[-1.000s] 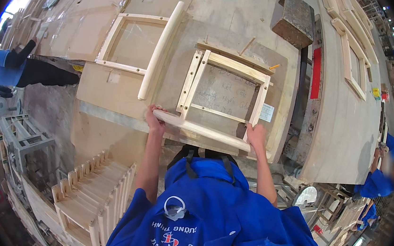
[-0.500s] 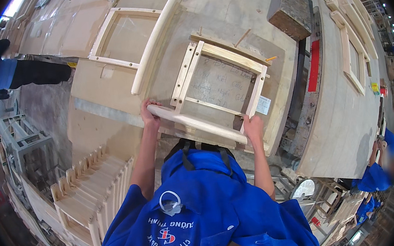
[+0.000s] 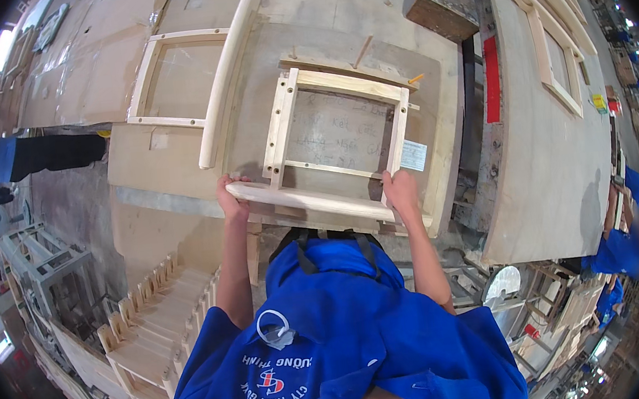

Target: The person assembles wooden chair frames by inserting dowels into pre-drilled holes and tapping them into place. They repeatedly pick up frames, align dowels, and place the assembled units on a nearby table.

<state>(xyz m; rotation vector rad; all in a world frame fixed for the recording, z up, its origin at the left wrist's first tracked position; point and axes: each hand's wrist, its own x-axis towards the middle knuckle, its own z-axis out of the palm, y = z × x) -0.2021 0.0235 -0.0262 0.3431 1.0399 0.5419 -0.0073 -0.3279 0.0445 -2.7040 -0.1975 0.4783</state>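
A pale wooden frame (image 3: 350,81) lies on the worktop in front of me, with a rounded rail (image 3: 312,199) along its near side. My left hand (image 3: 232,198) is closed around the left end of that rail. Near the rail's right end, my right hand (image 3: 401,191) grips the frame's right side piece by the corner. Dark holes dot the left side piece (image 3: 280,130). The far side sits close to a wooden strip (image 3: 307,68) with thin sticks by it. Handwriting on the board (image 3: 339,128) shows through the frame.
A similar frame (image 3: 212,83) with a rounded rail lies at the left. A dark, worn block (image 3: 443,3) stands at the far right, near a red strip (image 3: 491,79). Stacked wooden parts (image 3: 154,315) stand at lower left. Other people (image 3: 38,156) are at the sides.
The whole view has shifted and turned slightly, so the worktop sits further left in it. Both hands keep their hold, and the rounded rail lies more level across the view.
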